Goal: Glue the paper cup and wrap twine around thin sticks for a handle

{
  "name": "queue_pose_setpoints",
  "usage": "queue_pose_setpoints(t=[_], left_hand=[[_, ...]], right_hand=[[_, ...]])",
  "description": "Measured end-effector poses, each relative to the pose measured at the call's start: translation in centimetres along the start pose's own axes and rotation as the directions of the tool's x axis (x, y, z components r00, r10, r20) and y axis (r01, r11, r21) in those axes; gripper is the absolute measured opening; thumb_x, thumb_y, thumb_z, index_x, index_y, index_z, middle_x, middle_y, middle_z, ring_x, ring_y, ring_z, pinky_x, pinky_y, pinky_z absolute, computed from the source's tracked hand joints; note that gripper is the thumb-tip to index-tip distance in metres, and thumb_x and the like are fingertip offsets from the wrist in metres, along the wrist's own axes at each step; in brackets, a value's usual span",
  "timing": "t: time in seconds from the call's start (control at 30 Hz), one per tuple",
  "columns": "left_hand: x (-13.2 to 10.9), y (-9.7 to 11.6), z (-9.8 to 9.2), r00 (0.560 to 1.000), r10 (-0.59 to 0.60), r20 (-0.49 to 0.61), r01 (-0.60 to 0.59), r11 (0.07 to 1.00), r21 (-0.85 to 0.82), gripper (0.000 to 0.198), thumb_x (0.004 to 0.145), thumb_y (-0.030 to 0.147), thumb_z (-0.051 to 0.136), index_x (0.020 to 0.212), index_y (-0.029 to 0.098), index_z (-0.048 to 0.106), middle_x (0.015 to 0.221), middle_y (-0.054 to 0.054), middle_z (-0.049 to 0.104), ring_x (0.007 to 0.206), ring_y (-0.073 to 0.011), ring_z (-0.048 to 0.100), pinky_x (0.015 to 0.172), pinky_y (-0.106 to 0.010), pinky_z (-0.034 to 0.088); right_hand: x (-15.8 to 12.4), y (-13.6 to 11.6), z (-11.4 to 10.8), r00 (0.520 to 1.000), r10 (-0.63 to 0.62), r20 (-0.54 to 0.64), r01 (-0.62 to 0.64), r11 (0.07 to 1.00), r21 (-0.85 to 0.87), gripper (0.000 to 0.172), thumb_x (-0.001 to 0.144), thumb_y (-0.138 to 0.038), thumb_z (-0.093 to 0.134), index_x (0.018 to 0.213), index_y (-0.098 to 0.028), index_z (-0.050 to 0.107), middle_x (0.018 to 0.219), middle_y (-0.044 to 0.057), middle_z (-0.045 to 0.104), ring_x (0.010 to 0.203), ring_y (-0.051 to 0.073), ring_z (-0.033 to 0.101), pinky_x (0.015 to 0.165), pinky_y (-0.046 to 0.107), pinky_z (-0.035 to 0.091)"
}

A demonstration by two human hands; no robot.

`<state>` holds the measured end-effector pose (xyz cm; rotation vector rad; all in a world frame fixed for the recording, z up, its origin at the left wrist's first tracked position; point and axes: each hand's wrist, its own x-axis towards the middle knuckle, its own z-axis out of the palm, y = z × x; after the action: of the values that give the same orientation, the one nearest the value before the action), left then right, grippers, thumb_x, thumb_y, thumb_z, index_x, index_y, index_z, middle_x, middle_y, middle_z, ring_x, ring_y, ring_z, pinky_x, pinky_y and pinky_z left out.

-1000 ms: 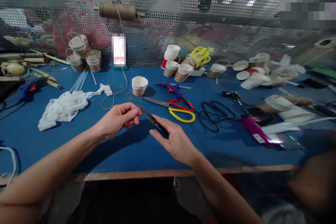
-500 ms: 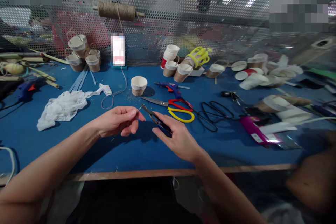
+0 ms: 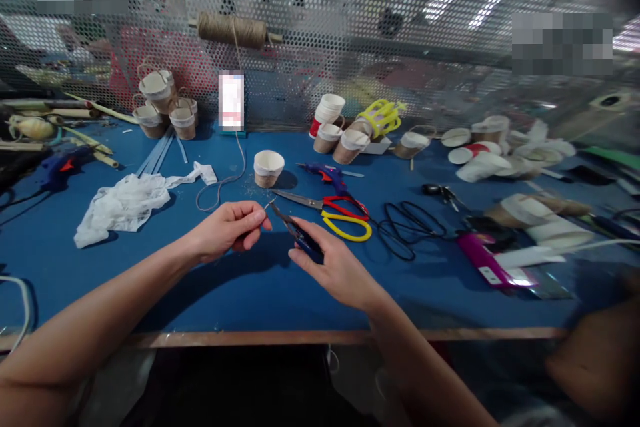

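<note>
Between the thumb and fingers of my left hand point(image 3: 233, 228) is a thin, short piece like wire point(image 3: 269, 204), its end poking out toward the right. My right hand point(image 3: 340, 263) is wrapped round the blue handles of a pair of pliers point(image 3: 306, 240). The dark jaws point up and left, close to the tip of the thin piece; whether they touch it I cannot tell. Just beyond both hands stands a small cup point(image 3: 269, 170) with white cloth at its rim and brown wrapping below. Scissors point(image 3: 333, 212) with red and yellow handles lie right of it.
A blue glue gun point(image 3: 327, 177) and a coiled black cord point(image 3: 413, 227) lie to the right. White gauze point(image 3: 123, 207) is heaped at left. Wrapped cups point(image 3: 159, 93) stand at the back, below a twine spool point(image 3: 233, 30). A phone point(image 3: 231, 100) leans near the mesh. Another person's arm point(image 3: 595, 347) is at lower right.
The view has shifted slightly, so the table things sit a little lower and to the right. The pliers' jaws have drawn slightly away from my left fingers. Both hands keep their holds.
</note>
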<state>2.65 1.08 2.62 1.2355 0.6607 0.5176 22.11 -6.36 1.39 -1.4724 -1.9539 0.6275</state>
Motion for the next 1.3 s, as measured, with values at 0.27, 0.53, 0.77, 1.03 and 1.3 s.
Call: queue_pose_setpoints(t=[0.27, 0.53, 0.77, 1.03, 1.3], left_hand=[[0.2, -0.4, -0.2, 0.998, 0.042, -0.043, -0.038, 0.996, 0.085, 0.029, 0.08, 0.043, 0.051, 0.076, 0.014, 0.055, 0.046, 0.005, 0.048, 0.037, -0.0024, 0.028, 0.037, -0.015, 0.017], [0.2, -0.5, -0.2, 0.998, 0.054, -0.037, -0.046, 0.983, 0.176, 0.026, 0.083, 0.037, 0.047, 0.078, 0.013, 0.055, 0.049, 0.005, 0.051, 0.038, -0.0023, 0.032, 0.039, -0.015, 0.02], [0.2, 0.5, -0.9, 0.994, 0.064, -0.084, -0.045, 0.977, 0.21, 0.023, 0.081, 0.033, 0.05, 0.077, 0.013, 0.057, 0.054, 0.004, 0.052, 0.04, -0.0024, 0.034, 0.04, -0.016, 0.023], [0.4, 0.5, -3.0, 0.946, 0.07, -0.316, -0.072, 0.997, 0.006, 0.024, 0.073, 0.036, 0.06, 0.074, 0.012, 0.057, 0.05, 0.005, 0.047, 0.036, -0.0012, 0.031, 0.037, -0.016, 0.018], [0.4, -1.4, -2.7, 0.951, 0.03, -0.309, -0.047, 0.998, -0.046, 0.037, 0.067, 0.045, 0.064, 0.074, 0.011, 0.054, 0.051, 0.005, 0.048, 0.039, -0.0013, 0.029, 0.04, -0.016, 0.017]], right_hand=[[0.0, -0.4, -0.1, 1.0, 0.01, -0.001, -0.01, 0.999, -0.053, 0.048, 0.082, -0.039, 0.05, 0.124, -0.018, 0.044, 0.119, 0.012, 0.055, 0.109, 0.025, 0.052, 0.092, 0.045, 0.043], [0.2, -0.4, 0.0, 1.0, -0.016, -0.024, 0.015, 0.999, -0.039, 0.041, 0.083, -0.034, 0.049, 0.121, -0.02, 0.047, 0.117, 0.01, 0.058, 0.108, 0.024, 0.054, 0.091, 0.042, 0.045], [0.2, -0.5, -0.8, 0.998, 0.051, 0.049, -0.048, 0.998, -0.048, 0.049, 0.08, -0.038, 0.053, 0.124, -0.017, 0.044, 0.12, 0.012, 0.056, 0.106, 0.024, 0.055, 0.089, 0.043, 0.046], [4.5, 2.6, -4.7, 0.966, 0.183, -0.183, -0.226, 0.941, -0.254, 0.043, 0.082, -0.044, 0.047, 0.113, -0.013, 0.052, 0.105, 0.014, 0.064, 0.098, 0.026, 0.06, 0.081, 0.041, 0.048], [16.9, 6.1, -7.3, 0.99, 0.142, -0.029, -0.134, 0.827, -0.546, 0.048, 0.081, -0.035, 0.054, 0.119, -0.005, 0.05, 0.109, 0.019, 0.061, 0.098, 0.027, 0.058, 0.083, 0.035, 0.045]])
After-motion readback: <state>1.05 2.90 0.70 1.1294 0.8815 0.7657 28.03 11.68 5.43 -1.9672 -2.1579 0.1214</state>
